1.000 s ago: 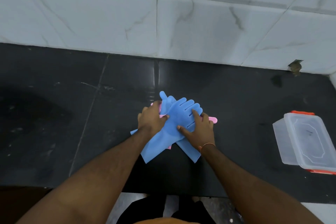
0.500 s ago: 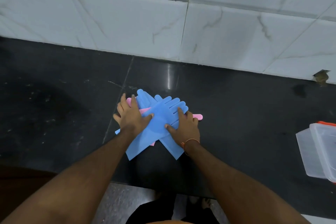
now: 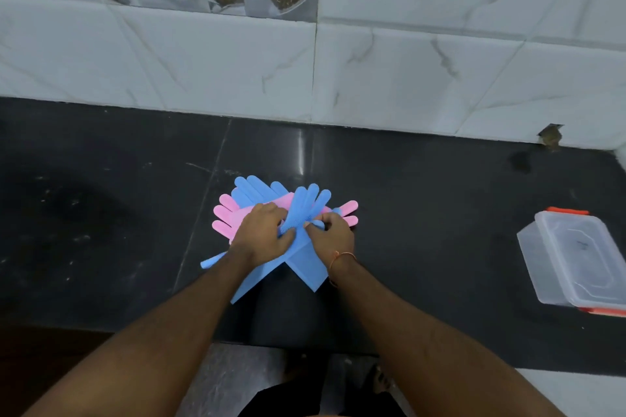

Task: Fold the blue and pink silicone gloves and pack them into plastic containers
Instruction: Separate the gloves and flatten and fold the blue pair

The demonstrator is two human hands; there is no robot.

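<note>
Head view, progress: we are judging the task to be at its early stage. No glove is lying folded yet, and nothing is sitting in the clear plastic container (image 3: 576, 261), which is resting well apart on the right side of the black stone counter (image 3: 423, 196) with its orange-clipped lid in place. Only one container is showing here. Remaining, by our estimate: completing the fold of each glove, opening the container, and packing.

Head view, hands: we are working with both hands at the centre of the glove pile. Our left hand (image 3: 261, 235) is pinching the uppermost blue glove (image 3: 306, 203) at its palm section, thumb and fingers closed on the gathered material. Our right hand (image 3: 333, 235) is curling its fingers around the same bunched section from the opposite side. Both hands are grasping this glove; neither is lying flat or released.

Head view, task objects: the pile is sitting near the front middle of the counter. The gripped blue glove is narrowing where we are squeezing it, with its fingers fanning away toward the tiled wall (image 3: 389, 78). A second blue glove (image 3: 252, 189) is crossing beneath it. The cuffs are spreading toward the counter edge. Two pink gloves (image 3: 230, 217) are lying underneath, fingers protruding left and right. The material is appearing soft, matte and flexible
</note>
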